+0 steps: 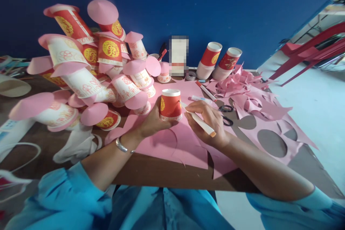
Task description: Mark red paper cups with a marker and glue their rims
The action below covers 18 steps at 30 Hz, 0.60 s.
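In the middle, my left hand (153, 120) is wrapped round a red paper cup (171, 103) with a white rim and yellow print. The cup stands nearly upright above pink paper (161, 145). My right hand (208, 120) grips a white marker (201, 124) with an orange end, its tip pointing at the cup's right side. Whether the tip touches the cup, I cannot tell. A second marker (206, 91), red and white, and a glue stick (201, 99) lie just behind my right hand. Black-handled scissors (227, 115) lie to its right, partly hidden.
Many decorated cups (110, 50) with pink paper cones are piled at the left. Two stacks of cups (208, 61) stand at the back right. Pink offcuts (239, 82) and paper with round holes (258, 129) cover the right side. A roll of tape (191, 76) sits behind.
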{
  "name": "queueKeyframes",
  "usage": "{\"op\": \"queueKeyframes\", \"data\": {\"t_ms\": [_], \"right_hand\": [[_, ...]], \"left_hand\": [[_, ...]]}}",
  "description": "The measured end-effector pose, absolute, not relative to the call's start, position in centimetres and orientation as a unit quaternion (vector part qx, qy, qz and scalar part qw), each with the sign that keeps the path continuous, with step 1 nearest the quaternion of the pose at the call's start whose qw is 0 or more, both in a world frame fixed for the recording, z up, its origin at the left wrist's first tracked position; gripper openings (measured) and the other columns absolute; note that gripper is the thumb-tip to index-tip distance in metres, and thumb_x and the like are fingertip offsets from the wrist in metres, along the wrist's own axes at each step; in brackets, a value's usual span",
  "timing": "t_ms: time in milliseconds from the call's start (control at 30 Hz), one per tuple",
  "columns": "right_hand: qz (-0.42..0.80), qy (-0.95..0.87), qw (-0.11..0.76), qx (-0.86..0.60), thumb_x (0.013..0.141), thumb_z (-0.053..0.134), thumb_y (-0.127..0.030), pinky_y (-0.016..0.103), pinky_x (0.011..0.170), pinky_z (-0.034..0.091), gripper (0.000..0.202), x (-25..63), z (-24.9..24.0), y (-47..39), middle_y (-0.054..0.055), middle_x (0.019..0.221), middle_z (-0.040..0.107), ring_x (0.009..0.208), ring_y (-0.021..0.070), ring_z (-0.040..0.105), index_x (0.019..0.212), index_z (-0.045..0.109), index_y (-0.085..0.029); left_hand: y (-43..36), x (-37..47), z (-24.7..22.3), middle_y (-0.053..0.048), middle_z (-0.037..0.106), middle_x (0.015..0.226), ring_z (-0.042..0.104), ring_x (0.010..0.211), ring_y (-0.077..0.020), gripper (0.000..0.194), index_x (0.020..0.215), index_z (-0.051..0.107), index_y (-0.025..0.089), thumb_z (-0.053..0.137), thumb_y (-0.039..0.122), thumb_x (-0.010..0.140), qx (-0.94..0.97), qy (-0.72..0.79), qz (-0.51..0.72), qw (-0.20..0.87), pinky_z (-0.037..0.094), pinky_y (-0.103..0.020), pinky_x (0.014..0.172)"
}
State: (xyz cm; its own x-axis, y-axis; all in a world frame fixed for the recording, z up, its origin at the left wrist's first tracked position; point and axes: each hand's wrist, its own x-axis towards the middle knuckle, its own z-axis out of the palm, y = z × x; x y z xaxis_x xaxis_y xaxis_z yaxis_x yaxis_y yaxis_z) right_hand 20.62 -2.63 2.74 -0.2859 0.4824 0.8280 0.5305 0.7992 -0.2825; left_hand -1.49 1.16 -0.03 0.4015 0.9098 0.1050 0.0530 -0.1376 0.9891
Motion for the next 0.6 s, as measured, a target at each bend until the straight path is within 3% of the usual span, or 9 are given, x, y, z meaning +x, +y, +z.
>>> {"op": "queueKeyframes", "data": {"t_ms": [267, 467, 600], "right_hand": [[-0.022, -0.805, 0.503, -0.314, 0.107, 0.064, -0.018, 0.032, 0.073, 0.066, 0.007, 20.36, 2.54, -2.90, 0.005, 0.092, 0.080, 0.082, 0.0200, 0.082, 0.112, 0.066, -0.022], [-0.030, -0.808, 0.508, -0.297, 0.101, 0.065, -0.012, 0.032, 0.071, 0.066, 0.018, 20.30, 2.38, -2.94, 0.004, 0.091, 0.080, 0.080, 0.0206, 0.081, 0.116, 0.067, -0.023], [-0.054, -0.815, 0.521, -0.249, 0.099, 0.069, -0.011, 0.037, 0.078, 0.069, 0.028, 20.08, 1.92, -3.10, 0.004, 0.093, 0.081, 0.084, 0.0222, 0.082, 0.125, 0.068, -0.022]], "left_hand": [[1.09, -1.26, -0.05, -0.006, 0.072, 0.113, 0.075, 0.102, -0.0273, 0.075, 0.124, 0.053, 0.028, 0.098, 0.058, 0.071, 0.614, 0.383, 0.408, 0.557, 0.067, -0.042, 0.084], [1.11, -1.26, -0.02, -0.006, 0.073, 0.113, 0.075, 0.105, -0.0276, 0.077, 0.124, 0.053, 0.028, 0.097, 0.064, 0.073, 0.623, 0.395, 0.404, 0.541, 0.067, -0.045, 0.090], [1.38, -1.36, -0.72, -0.010, 0.070, 0.126, 0.072, 0.115, -0.0313, 0.089, 0.134, 0.051, 0.025, 0.097, 0.068, 0.071, 0.658, 0.392, 0.415, 0.491, 0.066, -0.047, 0.095]]}}
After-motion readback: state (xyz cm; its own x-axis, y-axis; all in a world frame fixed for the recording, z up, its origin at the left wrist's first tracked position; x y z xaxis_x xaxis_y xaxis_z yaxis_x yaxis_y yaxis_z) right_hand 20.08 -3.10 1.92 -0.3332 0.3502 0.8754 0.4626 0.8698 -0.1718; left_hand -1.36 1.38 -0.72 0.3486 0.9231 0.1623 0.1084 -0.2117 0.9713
